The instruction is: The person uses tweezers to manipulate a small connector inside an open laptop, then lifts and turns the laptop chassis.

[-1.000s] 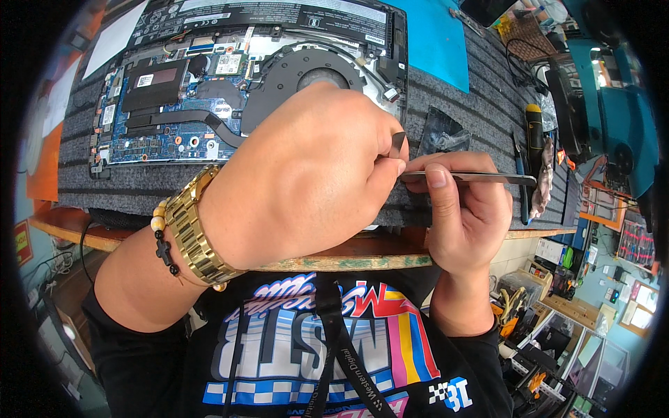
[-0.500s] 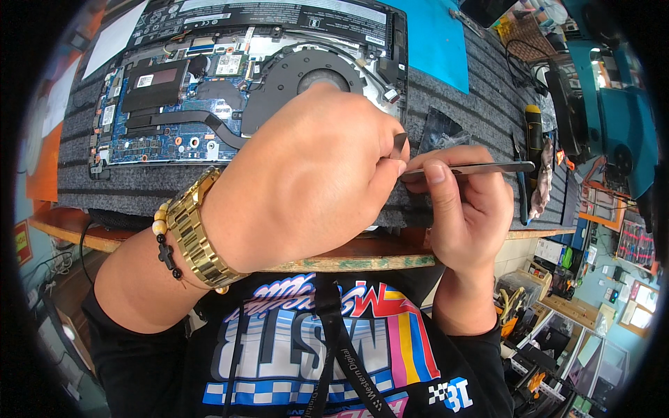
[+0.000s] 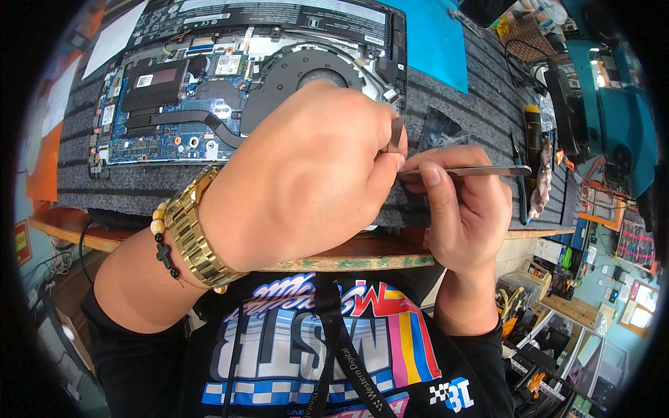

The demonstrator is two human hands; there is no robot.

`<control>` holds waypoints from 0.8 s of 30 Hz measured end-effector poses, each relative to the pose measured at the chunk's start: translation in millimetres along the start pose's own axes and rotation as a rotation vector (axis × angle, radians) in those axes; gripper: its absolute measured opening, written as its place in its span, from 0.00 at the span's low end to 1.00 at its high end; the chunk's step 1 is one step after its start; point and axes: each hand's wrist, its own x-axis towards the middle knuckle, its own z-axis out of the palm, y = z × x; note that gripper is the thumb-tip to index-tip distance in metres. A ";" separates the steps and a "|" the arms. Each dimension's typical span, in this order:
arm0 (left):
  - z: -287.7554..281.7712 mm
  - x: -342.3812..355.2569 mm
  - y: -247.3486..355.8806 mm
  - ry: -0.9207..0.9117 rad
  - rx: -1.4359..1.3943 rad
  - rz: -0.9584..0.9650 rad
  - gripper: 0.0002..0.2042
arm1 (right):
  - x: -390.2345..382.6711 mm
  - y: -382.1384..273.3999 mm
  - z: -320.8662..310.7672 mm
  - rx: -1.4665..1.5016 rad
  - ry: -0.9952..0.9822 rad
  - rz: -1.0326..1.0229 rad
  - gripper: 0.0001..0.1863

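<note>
My left hand [image 3: 306, 177], with a gold watch [image 3: 198, 226] on its wrist, is closed in a pinch in front of the opened laptop [image 3: 160, 97]. A small dark flat strip [image 3: 396, 132] sticks up from between its fingers. My right hand [image 3: 463, 202] is closed on slim metal tweezers [image 3: 481, 170], held almost level between thumb and fingers. Their working end reaches my left fingertips, where the exact contact is hidden. The laptop's blue circuit board [image 3: 185, 139], round black fan [image 3: 289, 73] and battery [image 3: 334, 26] lie exposed; my left hand covers part of the fan.
A small clear bag [image 3: 440, 129] lies beyond my right hand. To the right are a yellow-and-black screwdriver [image 3: 533, 132], pliers [image 3: 520, 174] and a crumpled wrapper [image 3: 542, 184]. A blue sheet [image 3: 435, 45] lies on the ribbed grey mat [image 3: 481, 90]. The wooden table edge [image 3: 348, 262] is close to me.
The dark strip in my left fingers has tilted more upright and shifted slightly up and left. My right hand and the tweezers have moved slightly left. The laptop has not moved.
</note>
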 end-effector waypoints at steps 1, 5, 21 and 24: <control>0.0 -0.2 0.4 -0.005 0.000 -0.002 0.05 | 1.1 0.1 -0.9 -0.023 -0.012 -0.008 0.02; 2.1 -2.1 3.0 0.003 -0.007 -0.011 0.05 | 2.1 0.1 -2.6 0.027 -0.016 0.070 0.03; -1.8 -0.3 2.4 -0.037 -0.005 0.005 0.05 | 0.7 3.2 -0.8 0.030 -0.005 0.014 0.02; -3.9 -0.1 3.2 -0.057 -0.007 -0.004 0.05 | 0.8 3.6 -1.4 0.060 -0.012 0.030 0.02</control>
